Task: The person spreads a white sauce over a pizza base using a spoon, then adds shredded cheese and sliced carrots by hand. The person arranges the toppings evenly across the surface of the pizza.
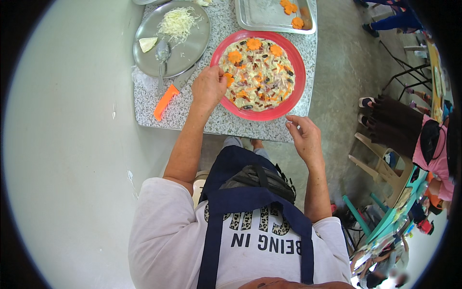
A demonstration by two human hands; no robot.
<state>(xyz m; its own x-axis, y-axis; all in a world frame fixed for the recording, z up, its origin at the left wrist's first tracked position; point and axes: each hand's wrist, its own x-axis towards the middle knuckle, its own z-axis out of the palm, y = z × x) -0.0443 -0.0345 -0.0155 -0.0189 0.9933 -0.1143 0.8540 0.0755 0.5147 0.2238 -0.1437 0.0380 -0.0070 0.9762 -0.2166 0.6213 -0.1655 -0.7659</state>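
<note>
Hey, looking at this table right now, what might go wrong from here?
Possibly three things. The left hand is at an orange flower-shaped slice on the food's edge, so its fingers might smear the topping. The orange-handled knife lies beside that forearm, so a sideways sweep could knock it. And the red plate sits close to the table's right edge, so a bump might push it over.

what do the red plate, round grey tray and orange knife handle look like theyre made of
Red plate: probably plastic, smooth, from its even colour and soft highlights. Round grey tray: likely metal, satin finish, from its dull silvery sheen. Orange knife handle: seemingly moulded plastic, matte, given its uniform bright colour.
</note>
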